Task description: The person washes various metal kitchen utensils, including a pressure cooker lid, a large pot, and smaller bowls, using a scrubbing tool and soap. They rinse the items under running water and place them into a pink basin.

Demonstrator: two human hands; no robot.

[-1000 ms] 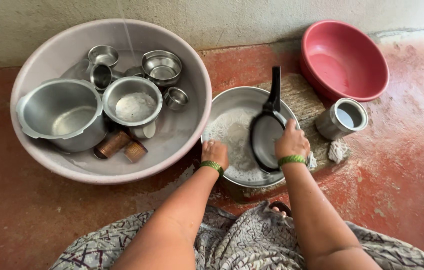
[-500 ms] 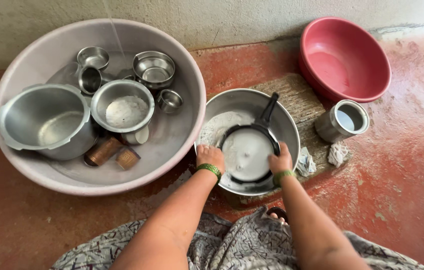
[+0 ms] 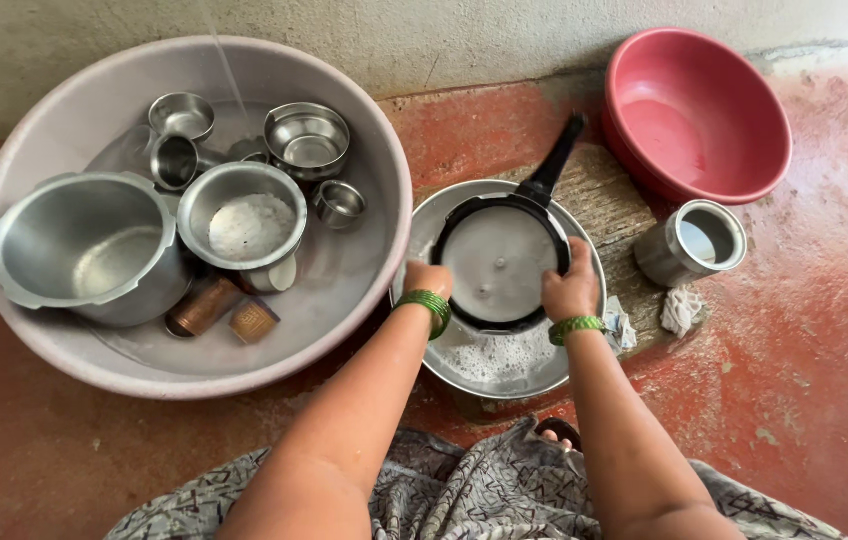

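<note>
Head view. Left hand (image 3: 428, 279) curled shut on left rim of black-handled pan lid (image 3: 499, 262); fingers hidden under rim. Right hand (image 3: 568, 290) closed on lid's right edge, thumb over top face. Green bangles on both wrists. Lid lay flat over steel basin (image 3: 584, 350), handle pointing up-right toward red tub (image 3: 699, 110); soapy foam in basin below lid. Big grey tub (image 3: 364, 160) just left of basin held steel pots and cups. Small steel can (image 3: 689, 243) stood right of basin, crumpled scrub pad (image 3: 682, 308) near it.
</note>
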